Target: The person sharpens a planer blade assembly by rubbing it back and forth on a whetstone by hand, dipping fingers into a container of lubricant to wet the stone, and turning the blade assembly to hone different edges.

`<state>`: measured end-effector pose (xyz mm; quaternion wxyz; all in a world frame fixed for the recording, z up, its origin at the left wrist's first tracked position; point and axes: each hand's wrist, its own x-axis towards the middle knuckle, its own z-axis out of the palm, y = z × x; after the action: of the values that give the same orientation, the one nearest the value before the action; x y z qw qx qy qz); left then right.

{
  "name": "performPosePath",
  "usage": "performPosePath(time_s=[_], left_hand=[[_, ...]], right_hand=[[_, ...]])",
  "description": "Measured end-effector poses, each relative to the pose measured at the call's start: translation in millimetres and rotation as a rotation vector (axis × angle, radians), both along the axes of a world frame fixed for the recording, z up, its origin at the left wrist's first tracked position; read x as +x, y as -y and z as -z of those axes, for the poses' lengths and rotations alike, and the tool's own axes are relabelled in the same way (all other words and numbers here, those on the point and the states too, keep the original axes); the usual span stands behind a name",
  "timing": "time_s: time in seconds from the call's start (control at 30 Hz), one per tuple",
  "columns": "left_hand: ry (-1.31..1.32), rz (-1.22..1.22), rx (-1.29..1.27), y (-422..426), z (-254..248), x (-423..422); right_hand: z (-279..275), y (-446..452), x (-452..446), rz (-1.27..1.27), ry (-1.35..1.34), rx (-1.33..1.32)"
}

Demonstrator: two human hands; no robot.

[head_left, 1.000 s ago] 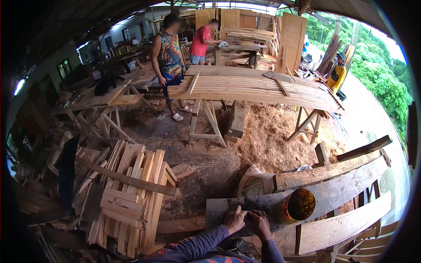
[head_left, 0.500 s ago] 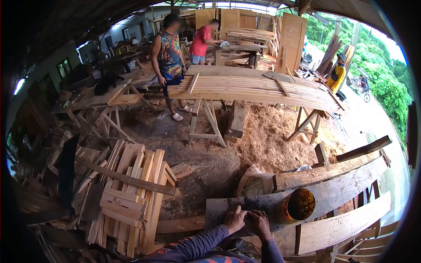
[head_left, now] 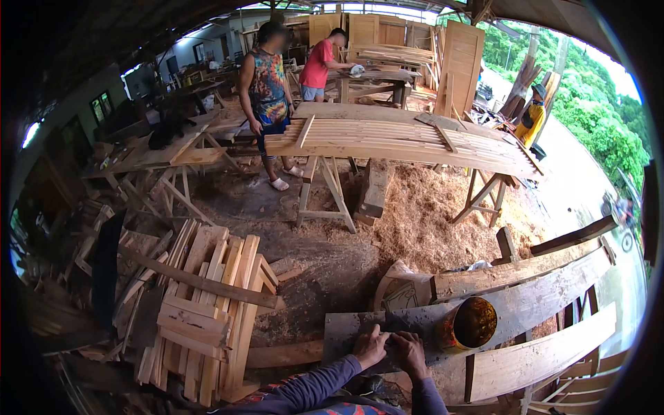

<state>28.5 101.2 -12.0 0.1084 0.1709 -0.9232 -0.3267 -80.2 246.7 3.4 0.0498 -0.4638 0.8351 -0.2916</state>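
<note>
Side by side over a dark wooden board (head_left: 342,325), my left hand (head_left: 372,348) and my right hand (head_left: 409,354) nearly meet at the fingertips. Both have their fingers curled and pinched. Anything between them is too small or hidden to make out. Just right of my right hand stands an open, brown-stained can (head_left: 451,330), its inside dark and amber. Under my forearms, a dark object partly hidden by my sleeves cannot be identified.
To the left lies a stack of wood pieces (head_left: 200,311). Ahead, a trestle table (head_left: 408,152) carries long thin strips, with sawdust (head_left: 422,214) beneath. A person in a patterned tank top (head_left: 268,90), one in red (head_left: 318,63) and one in yellow (head_left: 530,121) are beyond.
My hands hold the same place and pose. On the road at right, a vehicle has moved nearer, toward the right edge. The person in red has shifted the hand-held tool slightly.
</note>
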Motion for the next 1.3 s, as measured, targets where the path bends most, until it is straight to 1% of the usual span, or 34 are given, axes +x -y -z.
performPosePath(time_s=[0.53,0.7,1.13,1.2,1.3], left_hand=[[0.017,-0.001,-0.017,-1,6,-1],[-0.035,-0.016,0.011,-2,2,0],[-0.038,-0.017,-0.006,-2,2,1],[0.015,0.001,-0.007,-1,4,0],[0.02,0.003,-0.007,-1,6,0]], right_hand=[[4,0,0,0.005,-0.027,-0.02],[5,0,-1,0.002,-0.035,-0.014],[0,0,-1,-0.011,-0.03,0.011],[-1,0,-1,-0.014,-0.026,0.016],[-6,1,0,-0.015,-0.012,0.022]])
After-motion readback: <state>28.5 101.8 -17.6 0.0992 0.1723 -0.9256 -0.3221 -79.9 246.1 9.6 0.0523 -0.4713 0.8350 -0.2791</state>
